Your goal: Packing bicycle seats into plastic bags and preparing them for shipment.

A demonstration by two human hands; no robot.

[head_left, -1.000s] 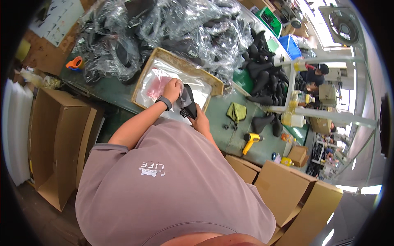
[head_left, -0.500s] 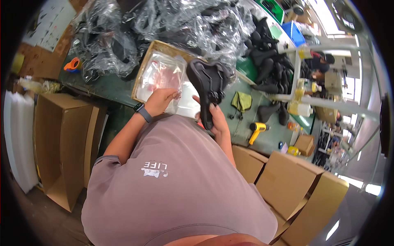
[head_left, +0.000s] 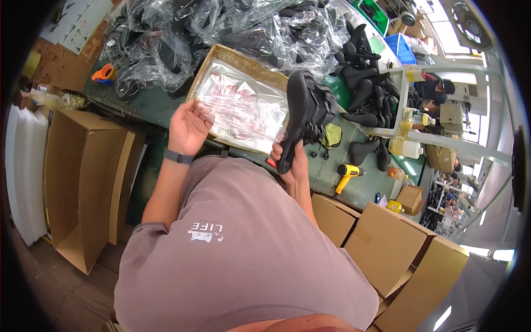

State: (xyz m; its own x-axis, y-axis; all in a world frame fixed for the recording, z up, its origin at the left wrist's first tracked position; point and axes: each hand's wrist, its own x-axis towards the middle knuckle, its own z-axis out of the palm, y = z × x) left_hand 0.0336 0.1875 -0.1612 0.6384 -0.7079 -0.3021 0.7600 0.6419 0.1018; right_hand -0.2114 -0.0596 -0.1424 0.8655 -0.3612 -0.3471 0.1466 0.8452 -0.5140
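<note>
In my right hand point(head_left: 294, 163) is a black bicycle saddle point(head_left: 298, 108), gripped by its narrow nose. The saddle stands tilted up, and its underside with dark rails faces right. My left hand point(head_left: 191, 126), a dark watch on its wrist, pinches the edge of a clear plastic bag point(head_left: 240, 119) with faint red print. The bag stretches from these fingers toward my right hand; whether the right fingers also hold it I cannot tell. Beneath it lies a shallow cardboard box point(head_left: 246, 57) with more clear bags inside.
Plastic-wrapped saddles point(head_left: 243, 27) heap along the back. Bare black saddles point(head_left: 365, 83) pile at right. A yellow heat gun point(head_left: 347, 178), a small green pouch point(head_left: 332, 135) and an orange tape roll point(head_left: 104, 73) rest on the green bench. Cardboard boxes point(head_left: 387, 243) stand on both sides.
My left hand has moved left, drawing the plastic bag out wide across the box. My right hand has shifted slightly right, turning the saddle more side-on.
</note>
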